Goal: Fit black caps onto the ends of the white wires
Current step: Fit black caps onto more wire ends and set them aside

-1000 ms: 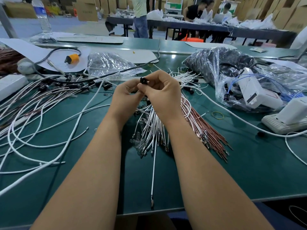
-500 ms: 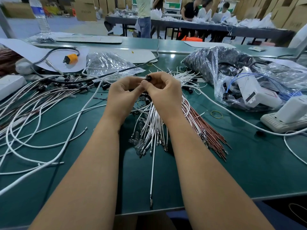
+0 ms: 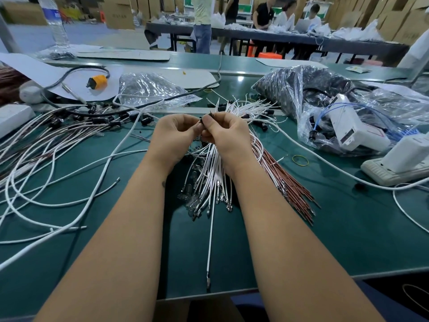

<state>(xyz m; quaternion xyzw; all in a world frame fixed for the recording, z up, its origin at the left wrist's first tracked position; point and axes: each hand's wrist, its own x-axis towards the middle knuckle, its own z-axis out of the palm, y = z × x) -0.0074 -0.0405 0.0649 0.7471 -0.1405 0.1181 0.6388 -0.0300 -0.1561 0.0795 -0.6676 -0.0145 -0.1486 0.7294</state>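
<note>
Since a moment ago both my hands have stayed raised together over the wire pile, and the black cap (image 3: 204,119) has shifted a little lower between my fingertips.

Nearest me is the green worktop (image 3: 348,240), its front edge just past my forearms. One white wire (image 3: 210,240) lies straight toward me, its metal tip near that edge. Behind it a bundle of white wires (image 3: 209,173) fans out under my wrists, with a sheaf of brown wires (image 3: 287,182) touching its right side. Long loose white cable (image 3: 58,177) loops across the left of the worktop, and a yellow rubber band (image 3: 300,160) lies to the right.

My left hand (image 3: 173,135) and right hand (image 3: 226,133) meet above the bundle, fingers curled in, both pinching the black cap between thumb and fingertips. I cannot tell whether a wire end is in it.

Farther back, wires already wearing black caps (image 3: 111,119) lie to the left. An orange plug (image 3: 98,81) rests on white sheet, beside a clear bag (image 3: 151,89). A larger plastic bag (image 3: 301,89) holding dark parts sits to the right, with white devices (image 3: 352,126) near it. Beyond stand a second table, people and stacked cardboard boxes (image 3: 118,12).
</note>
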